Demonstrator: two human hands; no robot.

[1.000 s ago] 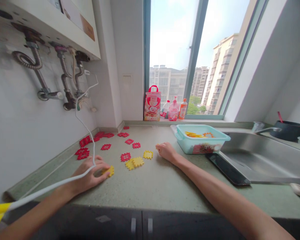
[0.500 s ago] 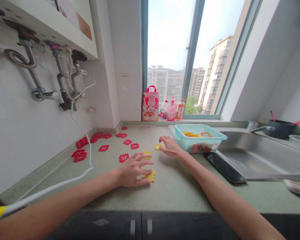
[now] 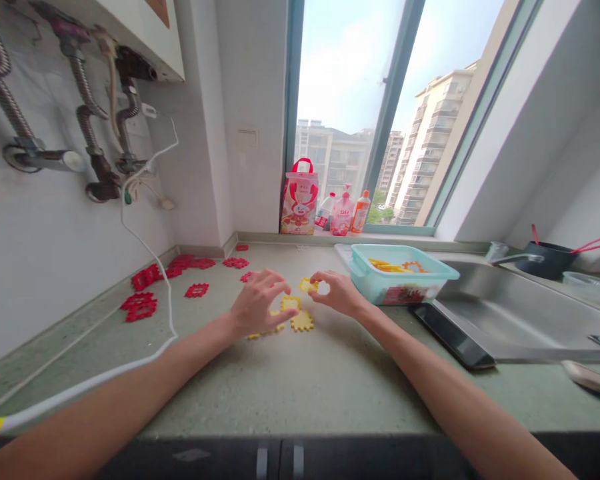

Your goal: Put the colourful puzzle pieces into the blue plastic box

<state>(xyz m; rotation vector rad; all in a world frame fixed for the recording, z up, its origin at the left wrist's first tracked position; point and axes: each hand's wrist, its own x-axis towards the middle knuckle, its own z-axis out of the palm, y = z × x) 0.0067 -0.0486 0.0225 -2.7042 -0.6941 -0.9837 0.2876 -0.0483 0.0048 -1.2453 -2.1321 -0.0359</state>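
My left hand [image 3: 263,303] is over the counter with thumb and fingers apart and curved. Close to its fingertips lies a yellow toothed square puzzle piece [image 3: 291,303]. A solid yellow toothed piece [image 3: 303,321] rests just in front of that one. Under the hand another yellow piece [image 3: 266,332] shows only in part. My right hand [image 3: 339,293] has its thumb and forefinger closed on the edge of a yellow square frame piece [image 3: 307,285], which is at the far side of the yellow group.
Red toothed pieces [image 3: 140,307] are scattered at the left, near a white cable [image 3: 167,293]. A turquoise tub [image 3: 395,290] with yellow and orange pieces stands at the right, behind a black phone [image 3: 453,335]. Beyond them is the steel sink [image 3: 520,320].
My left hand has moved off the solid yellow piece, up and slightly left. My right thumb and forefinger have closed on the yellow frame piece. The view has shifted a little.
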